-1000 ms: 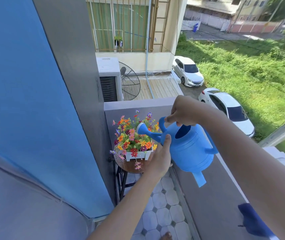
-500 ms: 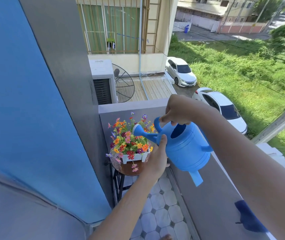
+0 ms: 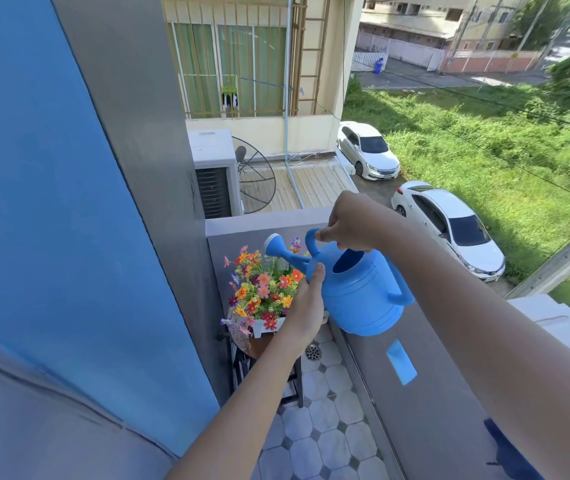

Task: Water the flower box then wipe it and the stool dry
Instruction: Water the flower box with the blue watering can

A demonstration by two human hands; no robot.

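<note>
A white flower box [image 3: 269,326] full of orange, red and pink flowers [image 3: 262,289] stands on a round brown stool [image 3: 259,344] with black legs in the balcony corner. I hold a blue watering can [image 3: 359,292] above and right of the flowers, its spout head raised and pointing left. My right hand [image 3: 349,221] grips the can's top handle. My left hand [image 3: 306,303] presses against the can's front side under the spout. A dark blue cloth [image 3: 505,452] lies on the ledge at the lower right.
A grey parapet wall [image 3: 425,393] runs along the right, with a blue sticker [image 3: 401,362] on it. A blue wall [image 3: 51,237] and grey pillar [image 3: 159,202] close the left. The tiled floor [image 3: 321,438] has a drain [image 3: 313,351]. White cars are parked below.
The can has tipped back towards level, so its spout head rose from among the flowers to above them. Both hands kept their hold.
</note>
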